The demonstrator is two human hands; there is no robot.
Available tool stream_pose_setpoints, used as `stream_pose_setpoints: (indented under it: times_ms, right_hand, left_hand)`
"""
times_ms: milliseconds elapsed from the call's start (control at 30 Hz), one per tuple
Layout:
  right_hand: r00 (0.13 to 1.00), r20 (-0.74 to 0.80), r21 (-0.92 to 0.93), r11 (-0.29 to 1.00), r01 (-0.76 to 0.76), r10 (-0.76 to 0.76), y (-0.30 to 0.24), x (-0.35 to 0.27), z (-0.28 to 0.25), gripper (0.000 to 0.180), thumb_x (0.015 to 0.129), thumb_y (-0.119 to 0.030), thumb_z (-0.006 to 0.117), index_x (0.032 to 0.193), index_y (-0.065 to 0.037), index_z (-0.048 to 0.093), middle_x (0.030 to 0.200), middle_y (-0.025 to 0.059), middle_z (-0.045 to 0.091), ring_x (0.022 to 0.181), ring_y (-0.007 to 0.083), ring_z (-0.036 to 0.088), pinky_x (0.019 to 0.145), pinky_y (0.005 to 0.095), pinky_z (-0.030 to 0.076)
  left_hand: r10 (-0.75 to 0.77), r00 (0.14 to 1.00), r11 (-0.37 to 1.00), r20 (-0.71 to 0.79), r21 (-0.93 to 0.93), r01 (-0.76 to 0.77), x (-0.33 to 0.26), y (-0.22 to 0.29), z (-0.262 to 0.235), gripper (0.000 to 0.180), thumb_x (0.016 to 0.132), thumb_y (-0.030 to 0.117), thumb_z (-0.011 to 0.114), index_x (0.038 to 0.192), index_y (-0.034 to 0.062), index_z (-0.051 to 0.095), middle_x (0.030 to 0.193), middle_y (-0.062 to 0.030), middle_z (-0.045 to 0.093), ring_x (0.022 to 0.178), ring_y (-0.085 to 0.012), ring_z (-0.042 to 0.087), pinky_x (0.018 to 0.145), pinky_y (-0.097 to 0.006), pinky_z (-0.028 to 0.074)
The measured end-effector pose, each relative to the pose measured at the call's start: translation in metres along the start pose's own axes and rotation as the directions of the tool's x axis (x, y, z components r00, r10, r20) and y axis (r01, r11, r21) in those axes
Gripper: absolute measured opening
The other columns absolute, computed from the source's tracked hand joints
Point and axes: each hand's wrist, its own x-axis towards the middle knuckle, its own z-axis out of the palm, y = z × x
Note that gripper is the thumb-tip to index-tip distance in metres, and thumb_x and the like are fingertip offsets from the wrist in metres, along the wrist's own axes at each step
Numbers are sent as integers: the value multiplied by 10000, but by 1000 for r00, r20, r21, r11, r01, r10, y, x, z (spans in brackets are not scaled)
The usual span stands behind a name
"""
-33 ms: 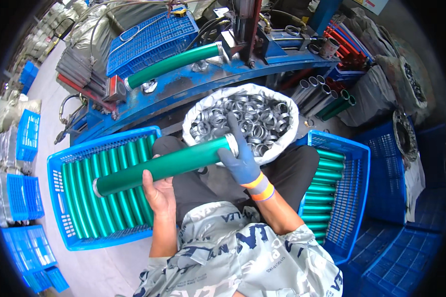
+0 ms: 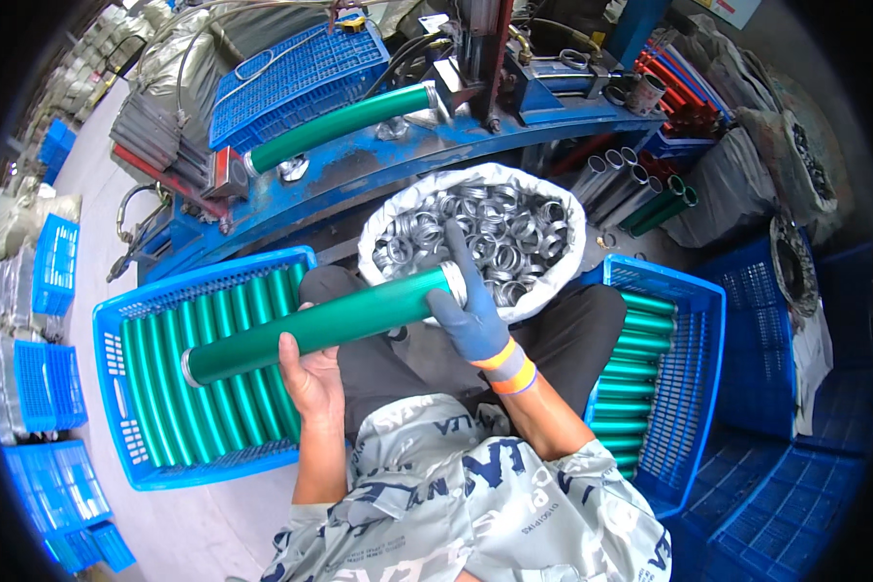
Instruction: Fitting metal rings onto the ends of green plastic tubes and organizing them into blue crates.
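A green metal tube (image 2: 310, 332) with silver rings at both ends lies aslant across my lap, its right end higher in the picture. My bare left hand (image 2: 312, 378) grips it near the middle from below, thumb on the near side. At the right end, my right hand (image 2: 470, 310), in a blue-grey glove with an orange cuff, is closed around the silver ring (image 2: 453, 282), one finger stretched past it. Just beyond sits a white sack (image 2: 371, 228) full of loose silver rings (image 2: 495, 228).
Blue crates of green tubes stand on my left (image 2: 107, 359) and right (image 2: 713, 369). Ahead, a blue machine bench (image 2: 349, 160) carries another green tube (image 2: 339, 126) between its end fixtures. Several open-ended tubes (image 2: 621, 184) lie beyond the sack at the right.
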Motion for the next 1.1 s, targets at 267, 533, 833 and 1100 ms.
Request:
stream_pose_setpoints:
  times_ms: [267,533,833,1100]
  right_hand:
    - [989,48,-270,951,149,-142,17,3,-4,936,1116,-274,701,1800,82,170,1860,276,278,1723,346,290,1386,430,232]
    - [991,5,-75,988,133,-133,27,14,2,922,1123,-285,693,1794,92,185,1864,258,275,1730,332,272,1392,414,213]
    - [986,65,-340,925,169,-156,12,31,13,936,1120,-342,709,1795,72,210,1822,325,335,1710,390,336,1374,431,278]
    - [975,118,-235,948,213,-190,17,41,2,923,1134,-340,680,1791,92,198,1854,288,289,1734,358,277,1387,420,230]
  left_hand:
    - [-1,1000,1000,8,19,1,0,4,-4,500,1134,433,721,1481,79,655,1525,-144,701,1354,-269,720,1148,-474,615]
    - [-29,1000,999,-11,27,29,7,-3,-15,506,1125,449,729,1463,76,671,1512,-131,714,1365,-269,714,1168,-481,599]
    - [-54,994,996,-93,-69,48,28,-5,-22,524,1125,464,724,1467,69,673,1509,-137,707,1338,-292,719,1141,-490,610]
    - [-38,998,997,-43,-64,35,32,-1,-17,494,1145,430,700,1481,70,672,1520,-145,707,1346,-286,723,1123,-490,621]
